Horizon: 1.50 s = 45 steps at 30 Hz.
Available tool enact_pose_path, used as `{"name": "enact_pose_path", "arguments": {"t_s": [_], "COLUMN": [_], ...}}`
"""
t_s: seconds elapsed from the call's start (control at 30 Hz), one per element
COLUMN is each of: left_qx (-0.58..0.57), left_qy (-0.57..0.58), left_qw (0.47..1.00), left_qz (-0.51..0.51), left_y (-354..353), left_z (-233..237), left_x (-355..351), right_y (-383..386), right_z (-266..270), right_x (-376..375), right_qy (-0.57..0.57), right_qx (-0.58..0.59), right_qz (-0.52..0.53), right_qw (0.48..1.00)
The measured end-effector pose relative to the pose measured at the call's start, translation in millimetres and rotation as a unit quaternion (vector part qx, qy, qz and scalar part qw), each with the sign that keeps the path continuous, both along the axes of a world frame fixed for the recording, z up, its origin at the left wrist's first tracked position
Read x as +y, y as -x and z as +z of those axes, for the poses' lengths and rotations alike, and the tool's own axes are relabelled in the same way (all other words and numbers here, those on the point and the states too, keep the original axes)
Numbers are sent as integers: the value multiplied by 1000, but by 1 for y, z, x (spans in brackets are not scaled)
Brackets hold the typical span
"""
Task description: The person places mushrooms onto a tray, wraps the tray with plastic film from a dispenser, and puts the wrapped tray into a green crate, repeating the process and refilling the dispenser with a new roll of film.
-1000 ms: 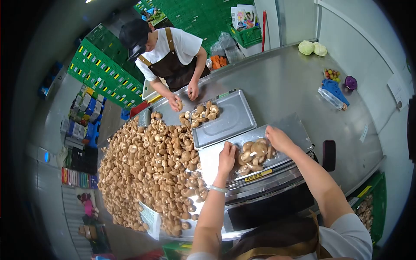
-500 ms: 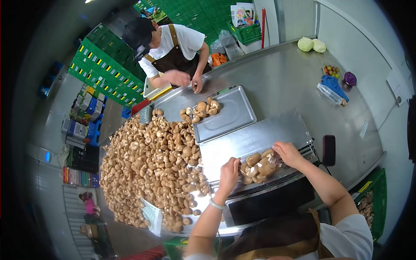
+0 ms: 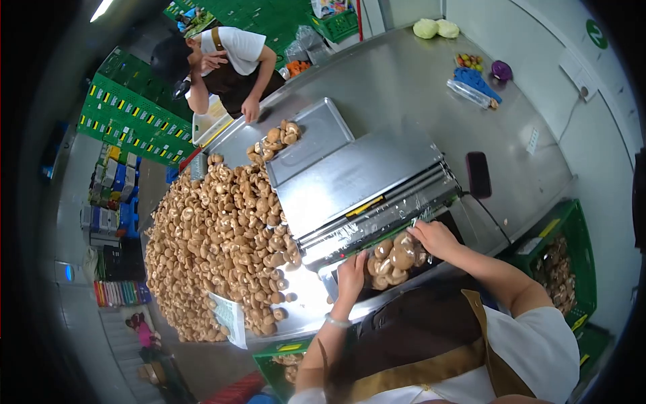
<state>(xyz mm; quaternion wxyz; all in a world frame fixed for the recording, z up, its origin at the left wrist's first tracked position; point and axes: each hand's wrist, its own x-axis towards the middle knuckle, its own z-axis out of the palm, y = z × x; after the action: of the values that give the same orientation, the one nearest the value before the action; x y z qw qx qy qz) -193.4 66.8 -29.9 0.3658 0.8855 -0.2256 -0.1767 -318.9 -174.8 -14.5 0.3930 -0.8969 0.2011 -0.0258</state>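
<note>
A pack of brown mushrooms (image 3: 391,264) under clear film sits between my two hands, over the dark front part of a metal film-wrapping machine (image 3: 356,178). My left hand (image 3: 350,277) is closed on the pack's left side. At its upper right corner, my right hand (image 3: 434,239) grips the pack's edge and film with thumb and fingers. A strip of clear film (image 3: 377,225) lies along the machine's front bar, just beyond the pack. Whatever lies under the mushrooms is mostly hidden.
A large heap of loose mushrooms (image 3: 215,249) covers the table's left side, beside a metal tray (image 3: 313,138) with several mushrooms. A co-worker (image 3: 235,67) stands across. A phone (image 3: 478,174), a cable (image 3: 494,225) and a green crate (image 3: 585,269) are at right.
Both hands have brought the mushroom pack from the machine's top toward my body, exposing the film and front bar. My view has shifted. The co-worker's one hand has risen toward the head.
</note>
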Motion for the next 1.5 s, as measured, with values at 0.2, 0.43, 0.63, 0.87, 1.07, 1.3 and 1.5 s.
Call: {"name": "enact_pose_path", "arguments": {"t_s": [0.2, 0.43, 0.63, 0.87, 1.07, 1.3, 1.5], "left_qx": [-50, 17, -114, -242, 383, 507, 626], "left_qy": [19, 192, 2, 6, 301, 307, 418], "left_qw": [992, 965, 993, 921, 858, 746, 641], "left_qz": [110, 177, 22, -306, -166, -304, -152], "left_y": [39, 48, 63, 71, 141, 200, 240], "left_z": [-19, -51, -36, -54, 35, 79, 22], "left_x": [5, 45, 9, -88, -87, -56, -16], "right_y": [30, 74, 170, 167, 174, 168, 143], "right_z": [-37, -31, -18, -186, -67, 67, 115], "right_x": [5, 4, -5, 37, 76, 23, -9], "right_qy": [-49, -249, -159, -236, -851, -381, -404], "right_qx": [23, -121, -97, -230, -189, 22, 20], "right_qz": [-104, -212, -342, -412, 174, 259, 306], "right_qw": [993, 937, 921, 849, 459, 887, 862]}}
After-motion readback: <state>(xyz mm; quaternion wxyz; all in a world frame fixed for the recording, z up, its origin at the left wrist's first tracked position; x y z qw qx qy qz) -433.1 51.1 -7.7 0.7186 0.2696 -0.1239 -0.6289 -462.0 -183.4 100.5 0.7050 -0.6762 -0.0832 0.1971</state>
